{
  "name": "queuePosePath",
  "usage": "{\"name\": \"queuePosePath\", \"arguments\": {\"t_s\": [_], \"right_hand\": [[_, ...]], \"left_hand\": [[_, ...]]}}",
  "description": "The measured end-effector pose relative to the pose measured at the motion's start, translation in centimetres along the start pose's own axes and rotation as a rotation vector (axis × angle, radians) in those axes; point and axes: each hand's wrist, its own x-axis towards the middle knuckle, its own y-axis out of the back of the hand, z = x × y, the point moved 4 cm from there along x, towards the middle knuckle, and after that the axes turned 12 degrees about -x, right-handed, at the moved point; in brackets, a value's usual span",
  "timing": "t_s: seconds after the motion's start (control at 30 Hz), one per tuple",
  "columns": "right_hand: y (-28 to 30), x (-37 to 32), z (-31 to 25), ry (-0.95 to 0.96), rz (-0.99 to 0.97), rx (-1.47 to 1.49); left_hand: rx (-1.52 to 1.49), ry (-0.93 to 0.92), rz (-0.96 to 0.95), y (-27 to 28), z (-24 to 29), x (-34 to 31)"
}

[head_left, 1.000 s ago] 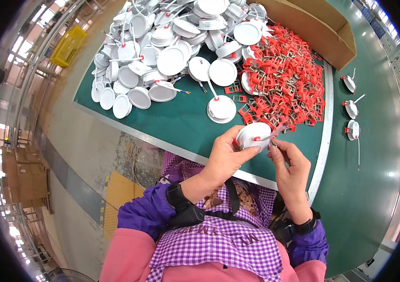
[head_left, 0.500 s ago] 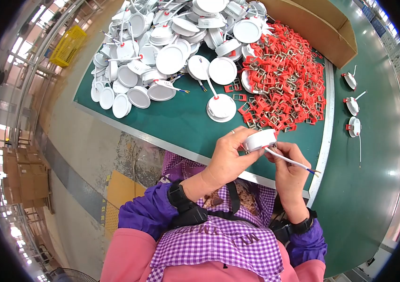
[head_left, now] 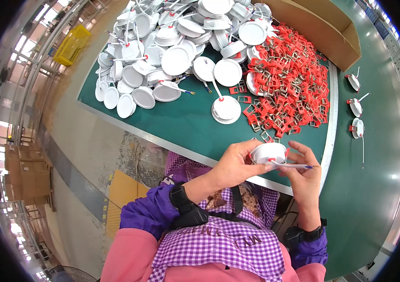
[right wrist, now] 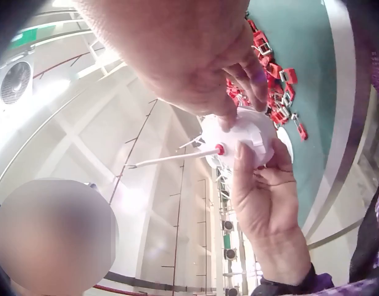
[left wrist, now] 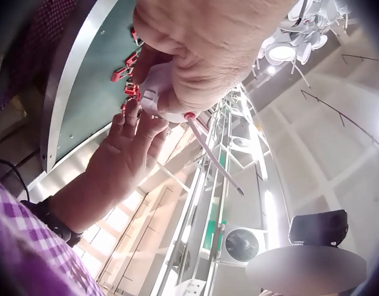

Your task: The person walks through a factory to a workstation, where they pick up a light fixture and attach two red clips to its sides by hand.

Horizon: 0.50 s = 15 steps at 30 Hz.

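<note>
My left hand [head_left: 232,165] grips a round white downlight [head_left: 268,151] by its side, thumb on the back and fingers at the rim. A white cable [head_left: 296,165] leaves its back at a red grommet and points right, with bare wire ends. A red clip [head_left: 288,153] shows at the downlight's right edge. Beside that edge is my right hand [head_left: 305,175], fingers loosely spread. Its fingertips overlap the housing [right wrist: 254,132] in the right wrist view. From the left wrist view, the right hand [left wrist: 125,154] reaches up to the downlight's edge.
Many white downlights [head_left: 175,60] lie heaped at the back left; one [head_left: 226,110] sits apart in front. A pile of red clips with metal springs [head_left: 294,84] is to its right, before a cardboard box [head_left: 320,30]. Three downlights with clips [head_left: 357,128] stand in a row on the right-hand table.
The downlight has turned in my left hand, its back now facing me more, and sits slightly lower right. My right hand's fingers have gone from bunched at its edge to spread.
</note>
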Motion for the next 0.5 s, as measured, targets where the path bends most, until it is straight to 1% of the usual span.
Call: {"name": "queuePosePath", "arguments": {"t_s": [0.03,0.07,0.13,0.27,0.37,0.43,0.47,0.5], "right_hand": [[0.1,-0.2,0.3,-0.045,-0.039,-0.043],[0.1,-0.4,0.5,-0.048,-0.034,-0.043],[0.1,-0.6,1.0,0.015,-0.015,-0.015],[0.5,-0.4,1.8,-0.002,0.027,-0.041],[1.2,-0.2,1.9,-0.034,-0.001,0.027],[1.5,-0.1,1.5,-0.087,-0.114,0.005],[1.7,0.0,1.3,-0.092,-0.115,0.0],[2.1,0.1,1.6,-0.093,-0.115,0.0]], "left_hand": [[0.033,0.011,-0.046,-0.2,-0.1,0.0],[0.032,0.014,-0.05,-0.2,-0.1,0.1],[-0.01,0.083,-0.049,-0.4,-0.5,0.2],[-0.051,0.119,-0.035,-0.9,-1.2,0.5],[-0.092,0.142,-0.025,-1.4,-1.0,0.6],[-0.097,0.123,-0.067,-1.4,-1.2,0.6],[-0.079,0.166,-0.083,-1.4,-1.6,0.7],[-0.08,0.167,-0.083,-1.6,-1.7,0.8]]}}
